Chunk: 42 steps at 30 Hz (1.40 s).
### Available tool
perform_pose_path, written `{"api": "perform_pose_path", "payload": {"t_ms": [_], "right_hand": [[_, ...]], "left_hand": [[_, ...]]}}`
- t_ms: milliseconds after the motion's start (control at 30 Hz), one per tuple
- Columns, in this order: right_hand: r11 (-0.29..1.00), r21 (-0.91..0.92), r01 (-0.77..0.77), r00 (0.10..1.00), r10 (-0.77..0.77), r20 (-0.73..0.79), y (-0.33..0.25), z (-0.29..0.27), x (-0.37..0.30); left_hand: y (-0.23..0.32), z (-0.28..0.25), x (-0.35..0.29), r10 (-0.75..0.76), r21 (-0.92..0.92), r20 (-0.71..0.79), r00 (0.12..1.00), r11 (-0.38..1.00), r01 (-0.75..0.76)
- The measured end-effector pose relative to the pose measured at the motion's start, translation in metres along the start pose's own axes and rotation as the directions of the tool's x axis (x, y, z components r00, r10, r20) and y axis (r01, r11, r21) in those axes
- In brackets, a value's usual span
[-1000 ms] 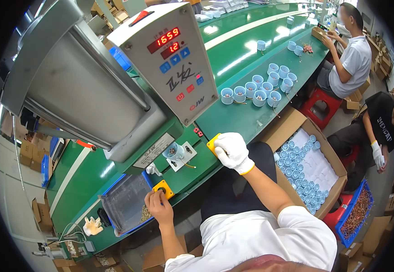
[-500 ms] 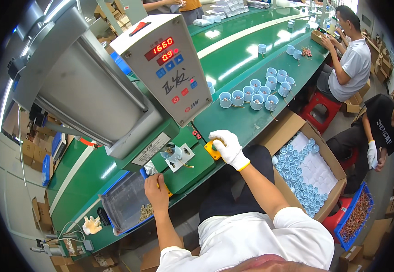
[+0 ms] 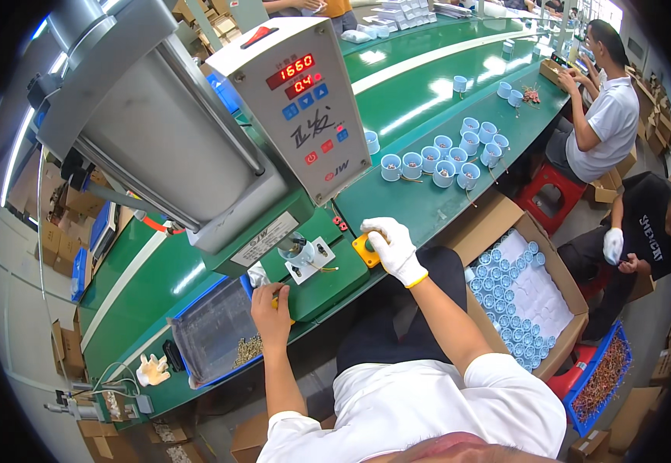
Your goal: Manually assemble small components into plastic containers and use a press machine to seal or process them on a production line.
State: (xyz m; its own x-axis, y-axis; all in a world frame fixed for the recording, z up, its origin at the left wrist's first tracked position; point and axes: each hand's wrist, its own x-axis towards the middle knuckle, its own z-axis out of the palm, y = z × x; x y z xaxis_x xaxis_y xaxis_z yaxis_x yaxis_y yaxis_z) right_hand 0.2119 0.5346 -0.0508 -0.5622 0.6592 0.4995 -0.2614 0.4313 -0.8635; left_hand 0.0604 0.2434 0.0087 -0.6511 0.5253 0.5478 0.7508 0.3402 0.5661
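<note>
My right hand (image 3: 392,248), in a white glove with a yellow cuff, curls over a yellow push-button box (image 3: 365,251) on the right of a bench press. Bare, my left hand (image 3: 271,312) wraps around a second yellow button box (image 3: 292,319) at the press's left, mostly hidden by the fingers. Between them, under the press head (image 3: 266,231), a light blue cup (image 3: 298,251) sits on a white metal plate (image 3: 310,261), its short wires sticking out to the right. The press's large grey cylinder (image 3: 162,116) and its control box (image 3: 301,104) with red digits stand above.
Several blue cups with wires (image 3: 443,174) stand on the green bench to the right. A carton (image 3: 563,332) of blue cups lies beside my leg. Left of the press is a blue-edged tray (image 3: 212,324) with small brass-coloured parts. Two people sit at the right.
The scene has shifted slightly right in the view. The lower red reading on the control box has changed. Both my hands stay at the button boxes.
</note>
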Motion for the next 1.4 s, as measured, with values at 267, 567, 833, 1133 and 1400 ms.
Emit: {"api": "perform_pose_path", "payload": {"t_ms": [267, 567, 833, 1133, 1400], "right_hand": [[0.999, 0.011, -0.044, 0.999, 0.044, 0.009, 0.006, 0.000, 0.000], [0.999, -0.014, -0.030, 1.000, 0.030, 0.008, -0.001, -0.001, 0.000], [0.994, -0.113, -0.014, 1.000, 0.012, -0.020, -0.002, -0.007, 0.003], [0.995, -0.089, -0.033, 0.999, 0.032, -0.014, -0.012, -0.006, 0.002], [0.993, -0.116, -0.008, 0.999, 0.011, 0.030, -0.011, -0.005, 0.003]], "left_hand": [[0.028, -0.007, 0.058, 0.062, -0.078, -0.071, 0.996, 0.995, -0.067], [0.029, -0.016, 0.088, -0.127, -0.294, 0.156, 0.979, 0.941, 0.169], [0.050, -0.004, 0.119, -0.268, -0.131, 0.360, 0.894, 0.934, 0.333], [0.054, -0.009, 0.141, -0.140, 0.092, 0.513, 0.847, 0.990, 0.108], [0.050, -0.007, 0.141, -0.161, 0.097, 0.490, 0.857, 0.987, 0.130]]}}
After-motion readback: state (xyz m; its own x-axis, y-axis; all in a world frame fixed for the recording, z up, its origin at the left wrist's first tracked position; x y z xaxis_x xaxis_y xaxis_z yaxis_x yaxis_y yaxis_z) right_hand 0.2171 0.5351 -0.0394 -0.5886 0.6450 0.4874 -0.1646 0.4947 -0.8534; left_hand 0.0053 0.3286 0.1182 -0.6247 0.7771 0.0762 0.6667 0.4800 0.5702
